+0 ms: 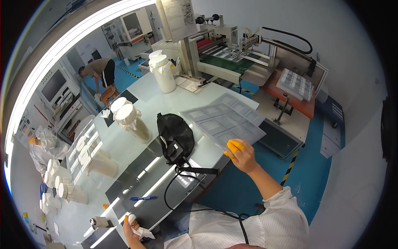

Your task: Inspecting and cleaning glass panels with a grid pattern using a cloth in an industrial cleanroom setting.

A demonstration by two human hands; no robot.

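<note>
A striped white shirt (pixel 244 232) crosses the foreground, its wearer's right hand (pixel 242 155) closed in a grip on the near corner of a translucent compartmented plastic tray (pixel 224 124), which overlaps a second tray (pixel 245 107) along the right side of the tabletop (pixel 153 103). The left hand (pixel 132 232) has its grip around a white wipe (pixel 144 233). Beside the tray lies a black pouch (pixel 180 135); farther off, I see capped white jars (pixel 165 76) and a stooping person (pixel 100 69).

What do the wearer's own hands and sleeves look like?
The right hand has yellow-orange cots on several fingertips; the left hand shows at least one. The right sleeve is white, finely striped, leaving the forearm bare. The left sleeve's end isn't clear.
</note>
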